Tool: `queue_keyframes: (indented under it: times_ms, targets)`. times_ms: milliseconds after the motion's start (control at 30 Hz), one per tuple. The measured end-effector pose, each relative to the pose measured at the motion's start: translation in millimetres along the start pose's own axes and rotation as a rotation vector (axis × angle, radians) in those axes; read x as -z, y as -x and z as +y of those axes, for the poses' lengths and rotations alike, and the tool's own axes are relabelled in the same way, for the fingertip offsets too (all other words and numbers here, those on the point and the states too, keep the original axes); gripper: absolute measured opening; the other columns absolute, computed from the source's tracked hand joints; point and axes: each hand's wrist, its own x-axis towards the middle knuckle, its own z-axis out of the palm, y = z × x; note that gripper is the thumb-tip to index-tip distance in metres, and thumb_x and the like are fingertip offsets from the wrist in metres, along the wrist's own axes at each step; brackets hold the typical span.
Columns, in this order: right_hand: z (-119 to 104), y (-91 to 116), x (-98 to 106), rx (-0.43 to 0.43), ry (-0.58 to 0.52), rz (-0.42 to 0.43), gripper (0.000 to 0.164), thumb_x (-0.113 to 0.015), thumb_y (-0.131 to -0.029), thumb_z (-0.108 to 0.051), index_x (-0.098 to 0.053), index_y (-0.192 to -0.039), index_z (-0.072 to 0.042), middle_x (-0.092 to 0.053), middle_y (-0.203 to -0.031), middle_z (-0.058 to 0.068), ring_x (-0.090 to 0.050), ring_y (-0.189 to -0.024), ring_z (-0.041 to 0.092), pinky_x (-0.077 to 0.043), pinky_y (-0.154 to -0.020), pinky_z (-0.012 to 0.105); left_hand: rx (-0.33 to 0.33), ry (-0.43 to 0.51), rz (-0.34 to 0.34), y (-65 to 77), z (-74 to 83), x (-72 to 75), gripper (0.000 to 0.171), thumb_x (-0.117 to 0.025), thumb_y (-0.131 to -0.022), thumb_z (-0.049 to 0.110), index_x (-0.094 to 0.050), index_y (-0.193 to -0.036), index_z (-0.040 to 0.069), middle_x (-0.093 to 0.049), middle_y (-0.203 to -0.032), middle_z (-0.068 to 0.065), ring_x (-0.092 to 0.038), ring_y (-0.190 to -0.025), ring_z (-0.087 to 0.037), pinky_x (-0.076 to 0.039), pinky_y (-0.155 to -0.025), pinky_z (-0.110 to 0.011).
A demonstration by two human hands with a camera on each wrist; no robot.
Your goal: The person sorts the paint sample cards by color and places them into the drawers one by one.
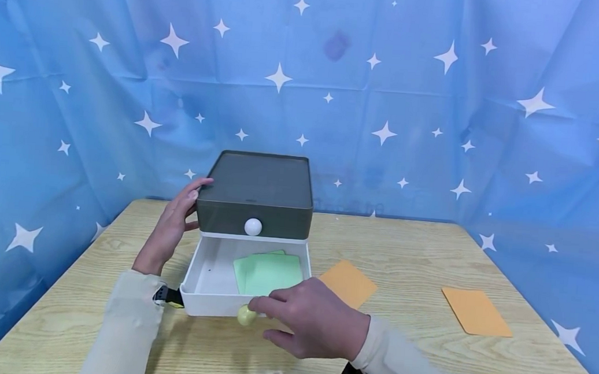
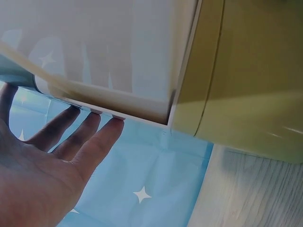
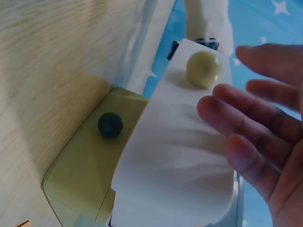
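A stacked drawer box has a dark grey top unit (image 1: 254, 218) with a white knob (image 1: 252, 226). Below it a white drawer (image 1: 213, 305) is pulled out, with light green paper sheets (image 1: 272, 273) lying inside. Its front bears a pale yellow knob (image 3: 204, 69). My left hand (image 1: 171, 230) steadies the box's left side, spread fingertips touching its edge in the left wrist view. Beside the pale yellow knob, my right hand (image 1: 311, 321) has loosely extended fingers (image 3: 232, 116) and holds nothing. The lowest unit (image 3: 78, 165) is olive yellow with a dark knob (image 3: 110, 125).
To the right of the box, an orange sheet (image 1: 350, 280) lies partly behind my right hand. Another orange sheet (image 1: 477, 312) is farther right on the wooden table (image 1: 403, 264). A blue curtain (image 1: 415, 102) with white stars hangs behind the table and along its sides.
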Motion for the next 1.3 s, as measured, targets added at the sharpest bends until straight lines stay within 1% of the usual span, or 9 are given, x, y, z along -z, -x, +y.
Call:
queue_keyframes:
  times_ms: [167, 267, 333, 433, 533, 600, 833, 1067, 1300]
  targets:
    - [-9.4, -1.1, -9.4, -0.016, 0.091, 0.008, 0.037, -0.078, -0.077, -0.018, -0.059, -0.108, -0.018, -0.066, -0.077, -0.015, -0.04, -0.051, -0.004, -0.015, -0.048, 0.01, -0.001, -0.003, -0.005, 0.3, 0.3, -0.2, 0.055, -0.028, -0.107, 0.053, -0.033, -0.157, 0.029, -0.017, -0.17, -0.007, -0.022, -0.153, -0.045, -0.029, -0.107, -0.077]
    - [-12.9, -1.9, -15.3, -0.034, 0.122, 0.022, 0.036, -0.076, -0.073, -0.013, -0.058, -0.104, -0.018, -0.068, -0.08, -0.015, -0.033, -0.05, -0.002, -0.012, -0.048, 0.011, -0.001, -0.006, -0.008, 0.5, 0.3, 0.3, 0.055, -0.028, -0.107, 0.053, -0.034, -0.157, 0.03, -0.018, -0.169, -0.006, -0.023, -0.153, -0.045, -0.03, -0.107, -0.077]
    - [-15.0, -2.8, -19.2, -0.046, 0.149, 0.033, 0.037, -0.077, -0.072, -0.013, -0.059, -0.103, -0.018, -0.07, -0.084, -0.014, -0.035, -0.052, -0.002, -0.016, -0.048, 0.011, -0.005, -0.009, -0.006, 0.4, 0.2, 1.0, 0.056, -0.028, -0.107, 0.053, -0.034, -0.157, 0.029, -0.019, -0.169, -0.006, -0.024, -0.153, -0.045, -0.031, -0.107, -0.077]
    - [-19.7, -5.2, -25.4, -0.063, 0.18, 0.047, 0.038, -0.078, -0.072, -0.013, -0.06, -0.105, -0.018, -0.073, -0.09, -0.012, -0.048, -0.057, -0.001, -0.032, -0.048, 0.011, -0.012, -0.008, -0.006, 0.3, 0.3, 1.7, 0.055, -0.028, -0.107, 0.053, -0.034, -0.157, 0.028, -0.02, -0.169, -0.007, -0.025, -0.152, -0.045, -0.031, -0.106, -0.077]
    - [-24.2, -7.4, -31.5, -0.09, 0.197, 0.073, 0.033, -0.076, -0.076, -0.013, -0.061, -0.104, -0.017, -0.074, -0.092, -0.011, -0.061, -0.068, 0.0, -0.046, -0.054, 0.016, -0.011, -0.004, -0.011, -0.2, 0.4, 1.3, 0.056, -0.028, -0.107, 0.054, -0.034, -0.157, 0.029, -0.019, -0.169, -0.007, -0.024, -0.153, -0.045, -0.031, -0.107, -0.077]
    - [-26.2, -8.6, -35.0, -0.111, 0.209, 0.097, 0.026, -0.075, -0.08, -0.012, -0.062, -0.103, -0.018, -0.076, -0.092, -0.011, -0.066, -0.07, 0.001, -0.051, -0.057, 0.018, -0.005, -0.001, -0.012, -0.5, -0.1, 0.8, 0.056, -0.028, -0.107, 0.054, -0.034, -0.157, 0.03, -0.018, -0.169, -0.006, -0.024, -0.153, -0.045, -0.031, -0.107, -0.076]
    - [-27.5, -10.7, -40.3, -0.144, 0.249, 0.149, 0.019, -0.076, -0.083, -0.014, -0.064, -0.096, -0.02, -0.075, -0.087, -0.011, -0.069, -0.072, 0.002, -0.055, -0.06, 0.021, -0.017, 0.003, -0.008, -0.1, -1.4, 0.2, 0.056, -0.028, -0.107, 0.054, -0.034, -0.157, 0.029, -0.022, -0.168, -0.008, -0.026, -0.152, -0.044, -0.032, -0.106, -0.076]
    - [-21.9, -13.0, -44.3, -0.165, 0.264, 0.189, 0.028, -0.079, -0.075, -0.011, -0.064, -0.096, -0.02, -0.072, -0.084, -0.01, -0.069, -0.072, 0.005, -0.056, -0.059, 0.024, -0.008, -0.001, -0.018, 0.5, -1.1, 0.2, 0.057, -0.028, -0.107, 0.055, -0.033, -0.157, 0.029, -0.02, -0.169, -0.007, -0.023, -0.153, -0.044, -0.03, -0.106, -0.078]
    - [-14.9, -14.5, -45.6, -0.2, 0.256, 0.154, 0.03, -0.081, -0.075, -0.015, -0.065, -0.1, -0.022, -0.074, -0.088, -0.01, -0.071, -0.076, 0.004, -0.058, -0.062, 0.026, -0.004, -0.009, -0.026, 0.3, -1.2, 0.9, 0.056, -0.028, -0.107, 0.055, -0.033, -0.157, 0.03, -0.019, -0.169, -0.006, -0.023, -0.153, -0.044, -0.03, -0.107, -0.078]
